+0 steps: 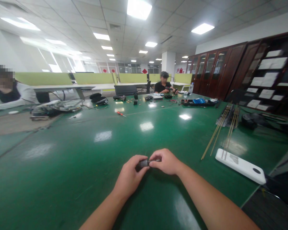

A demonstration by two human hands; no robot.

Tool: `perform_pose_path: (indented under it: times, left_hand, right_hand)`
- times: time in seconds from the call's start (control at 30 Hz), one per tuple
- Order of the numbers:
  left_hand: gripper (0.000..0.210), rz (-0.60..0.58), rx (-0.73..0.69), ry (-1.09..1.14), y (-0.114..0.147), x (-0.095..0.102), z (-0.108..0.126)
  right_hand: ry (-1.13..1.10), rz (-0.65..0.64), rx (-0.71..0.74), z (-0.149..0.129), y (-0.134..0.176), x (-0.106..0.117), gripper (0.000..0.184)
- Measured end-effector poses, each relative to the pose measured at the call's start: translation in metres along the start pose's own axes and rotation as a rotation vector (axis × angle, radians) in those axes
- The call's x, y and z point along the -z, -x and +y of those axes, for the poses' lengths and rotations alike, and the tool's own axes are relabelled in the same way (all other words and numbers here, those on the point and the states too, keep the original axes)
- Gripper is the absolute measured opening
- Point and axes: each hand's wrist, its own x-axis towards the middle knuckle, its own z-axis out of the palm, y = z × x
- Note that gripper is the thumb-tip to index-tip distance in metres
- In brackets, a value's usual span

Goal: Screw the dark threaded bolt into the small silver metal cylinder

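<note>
Between my two hands, just over the green tabletop (pixel 81 179), is a small dark grey cylinder (pixel 144 163) that looks like a little motor; its exact kind is hard to make out. My left hand (pixel 131 174) grips its body between thumb and fingers. At the cylinder's right end, my right hand (pixel 166 162) pinches a thin, shaft-like metal piece (pixel 156 160), mostly covered by the fingers. The two pieces meet or nearly touch between my fingertips.
Thin brass-coloured rods (pixel 216 135) and a white rounded device (pixel 241 166) lie at the right. A red screwdriver (pixel 120 113) rests farther off. Wires and parts (pixel 55 108) lie at the left. One person sits across the table (pixel 134 119), another at the far left.
</note>
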Motion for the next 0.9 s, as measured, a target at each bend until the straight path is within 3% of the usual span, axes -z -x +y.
perform_pose_path:
  times: [0.9]
  left_hand:
    - [0.022,0.051,-0.015,0.015,-0.0010,0.0032,0.0012]
  right_hand:
    - [-0.009,0.007,-0.040,0.0011,0.0007,-0.0010,0.010]
